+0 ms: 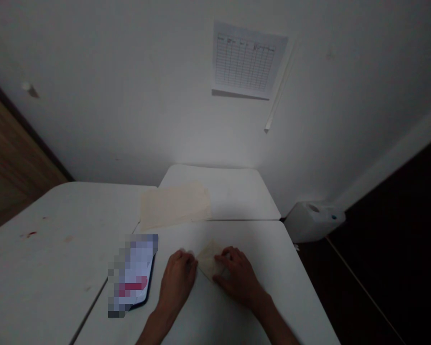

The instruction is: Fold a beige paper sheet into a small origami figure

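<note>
A small folded piece of thin, pale beige paper-like sheet (207,256) lies on the white table between my hands. My left hand (179,273) has its fingers curled and pinches the sheet's left corner. My right hand (239,275) is at the sheet's right side, its thumb and forefinger curved onto it and the other fingers bent. Part of the sheet is hidden under the right fingers. Farther back, larger flat pieces of similar beige sheet (175,206) lie across the joint between table tops.
A phone (136,273) with a blurred-out screen lies left of my left hand. White table tops (280,287) meet at seams; the left one has reddish stains. A printed chart (244,62) hangs on the wall. A white plastic container (312,223) stands beyond the right edge.
</note>
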The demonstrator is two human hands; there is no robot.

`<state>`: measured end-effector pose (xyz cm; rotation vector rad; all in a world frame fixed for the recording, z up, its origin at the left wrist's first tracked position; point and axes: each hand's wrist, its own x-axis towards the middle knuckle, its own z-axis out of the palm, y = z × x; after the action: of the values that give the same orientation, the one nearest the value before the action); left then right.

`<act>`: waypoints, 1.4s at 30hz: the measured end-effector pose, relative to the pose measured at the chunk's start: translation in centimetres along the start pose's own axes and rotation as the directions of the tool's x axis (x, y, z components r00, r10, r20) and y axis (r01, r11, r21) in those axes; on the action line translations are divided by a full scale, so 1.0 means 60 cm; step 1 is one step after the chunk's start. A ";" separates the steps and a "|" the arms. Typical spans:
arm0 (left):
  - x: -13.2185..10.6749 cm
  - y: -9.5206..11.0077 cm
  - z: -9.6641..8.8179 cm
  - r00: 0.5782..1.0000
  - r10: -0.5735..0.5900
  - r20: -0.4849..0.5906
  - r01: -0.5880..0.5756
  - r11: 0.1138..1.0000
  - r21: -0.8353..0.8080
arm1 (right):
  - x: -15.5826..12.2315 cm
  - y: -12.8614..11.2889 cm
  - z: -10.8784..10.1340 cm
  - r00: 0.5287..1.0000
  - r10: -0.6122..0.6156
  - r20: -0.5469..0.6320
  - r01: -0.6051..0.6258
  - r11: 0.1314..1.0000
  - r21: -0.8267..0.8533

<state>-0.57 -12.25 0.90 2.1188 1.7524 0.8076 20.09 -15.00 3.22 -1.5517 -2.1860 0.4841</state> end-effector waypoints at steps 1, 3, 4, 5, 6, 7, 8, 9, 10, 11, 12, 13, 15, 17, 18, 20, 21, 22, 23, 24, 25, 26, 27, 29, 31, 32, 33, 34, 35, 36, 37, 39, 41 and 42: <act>0.003 0.001 -0.002 1.000 -0.015 0.022 0.014 1.000 0.010 | 0.000 0.000 0.000 1.000 0.002 0.006 -0.002 1.000 -0.007; 0.010 0.001 -0.005 0.999 -0.018 0.037 0.017 1.000 0.021 | 0.001 -0.001 0.000 1.000 -0.002 0.009 0.002 1.000 -0.014; 0.014 0.000 -0.006 0.999 -0.006 0.035 0.005 1.000 0.014 | 0.002 0.000 0.001 1.000 -0.005 0.001 0.005 1.000 -0.011; 0.017 -0.002 -0.007 0.999 0.010 0.032 -0.010 1.000 -0.003 | 0.002 0.000 0.002 1.000 -0.005 -0.016 0.005 1.000 -0.004; 0.020 -0.003 -0.007 0.999 0.018 0.029 -0.018 0.999 -0.029 | 0.003 0.002 0.003 0.999 0.001 -0.041 -0.001 1.000 0.006; 0.022 -0.005 -0.008 0.999 0.019 0.029 -0.017 0.998 -0.063 | 0.003 0.004 0.004 0.997 0.014 -0.071 -0.013 1.000 0.017; 0.023 -0.007 -0.008 0.999 0.013 0.033 -0.010 0.995 -0.099 | 0.004 0.007 0.006 0.995 0.033 -0.098 -0.030 0.999 0.025; 0.023 -0.008 -0.008 0.999 0.004 0.043 0.002 0.991 -0.131 | 0.005 0.010 0.007 0.991 0.053 -0.119 -0.050 0.998 0.030; 0.022 -0.009 -0.008 0.999 -0.006 0.052 0.014 0.988 -0.155 | 0.005 0.013 0.008 0.989 0.068 -0.132 -0.065 0.997 0.031; 0.020 -0.009 -0.008 0.998 -0.011 0.054 0.020 0.985 -0.172 | 0.005 0.016 0.009 0.988 0.076 -0.135 -0.072 0.997 0.032; 0.017 -0.009 -0.009 0.999 0.000 0.048 0.009 0.983 -0.186 | 0.005 0.019 0.009 0.988 0.076 -0.133 -0.072 0.997 0.033; 0.013 -0.009 -0.009 0.999 0.024 0.034 -0.016 0.980 -0.197 | 0.004 0.022 0.009 0.989 0.069 -0.132 -0.065 0.997 0.038; 0.006 -0.008 -0.011 0.994 0.111 0.006 -0.107 0.969 -0.222 | 0.003 0.027 0.005 0.991 0.043 -0.127 -0.036 0.998 0.056; 0.001 -0.006 -0.015 0.977 0.213 0.002 -0.206 0.947 -0.247 | 0.002 0.034 -0.002 0.993 0.011 -0.114 -0.002 0.997 0.072; 0.001 -0.006 -0.017 0.967 0.253 0.013 -0.241 0.936 -0.256 | 0.002 0.037 -0.006 0.995 -0.004 -0.102 0.012 0.997 0.075; 0.002 -0.005 -0.021 0.954 0.297 0.042 -0.277 0.924 -0.262 | 0.004 0.046 -0.014 0.996 -0.020 -0.088 0.026 0.997 0.075; 0.004 -0.006 -0.023 0.950 0.308 0.058 -0.284 0.923 -0.260 | 0.005 0.051 -0.017 0.996 -0.028 -0.083 0.034 0.997 0.075; 0.007 -0.006 -0.024 0.946 0.314 0.078 -0.286 0.923 -0.256 | 0.007 0.055 -0.019 0.996 -0.036 -0.078 0.042 0.996 0.075; 0.009 -0.006 -0.026 0.942 0.321 0.099 -0.289 0.923 -0.253 | 0.009 0.059 -0.020 0.996 -0.046 -0.072 0.052 0.996 0.075; 0.011 -0.006 -0.027 0.937 0.329 0.117 -0.292 0.923 -0.252 | 0.011 0.062 -0.020 0.996 -0.055 -0.068 0.060 0.996 0.073; 0.013 -0.006 -0.029 0.932 0.339 0.132 -0.299 0.921 -0.251 | 0.013 0.065 -0.019 0.996 -0.061 -0.066 0.066 0.995 0.069; 0.014 -0.006 -0.030 0.926 0.350 0.145 -0.308 0.918 -0.248 | 0.015 0.067 -0.018 0.996 -0.065 -0.067 0.069 0.995 0.065; 0.015 -0.005 -0.030 0.920 0.360 0.153 -0.318 0.917 -0.242 | 0.017 0.069 -0.016 0.995 -0.067 -0.071 0.072 0.995 0.064; 0.016 -0.004 -0.031 0.913 0.374 0.163 -0.336 0.915 -0.223 | 0.019 0.071 -0.011 0.994 -0.067 -0.086 0.073 0.995 0.074; 0.019 -0.004 -0.029 0.908 0.380 0.178 -0.342 0.916 -0.211 | 0.021 0.071 -0.008 0.993 -0.055 -0.102 0.065 0.994 0.094; 0.021 -0.004 -0.027 0.907 0.379 0.184 -0.341 0.916 -0.211 | 0.021 0.071 -0.006 0.993 -0.045 -0.107 0.056 0.993 0.103; 0.023 -0.004 -0.026 0.907 0.377 0.188 -0.337 0.917 -0.212 | 0.021 0.071 -0.006 0.993 -0.032 -0.111 0.045 0.993 0.113; 0.026 -0.003 -0.025 0.910 0.370 0.188 -0.331 0.920 -0.210 | 0.022 0.071 -0.006 0.993 -0.017 -0.116 0.031 0.992 0.121; 0.029 -0.002 -0.024 0.914 0.359 0.189 -0.321 0.925 -0.203 | 0.022 0.071 -0.006 0.993 -0.003 -0.120 0.019 0.991 0.131; 0.032 -0.001 -0.023 0.918 0.346 0.193 -0.310 0.931 -0.190 | 0.022 0.071 -0.007 0.992 0.007 -0.124 0.010 0.990 0.140; 0.035 0.001 -0.023 0.921 0.332 0.201 -0.300 0.938 -0.174 | 0.022 0.072 -0.007 0.992 0.010 -0.127 0.008 0.989 0.146; 0.039 0.004 -0.024 0.921 0.317 0.227 -0.292 0.946 -0.140 | 0.021 0.073 -0.009 0.992 -0.003 -0.126 0.022 0.989 0.145; 0.041 0.005 -0.025 0.913 0.325 0.247 -0.305 0.945 -0.115 | 0.019 0.076 -0.009 0.992 -0.035 -0.121 0.052 0.990 0.134; 0.040 0.004 -0.024 0.908 0.337 0.250 -0.320 0.941 -0.107 | 0.018 0.078 -0.009 0.992 -0.053 -0.118 0.068 0.990 0.124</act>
<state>-0.96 -10.19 2.77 2.3863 1.2385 0.6099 23.80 -12.49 1.45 -1.4068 -2.0668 0.4927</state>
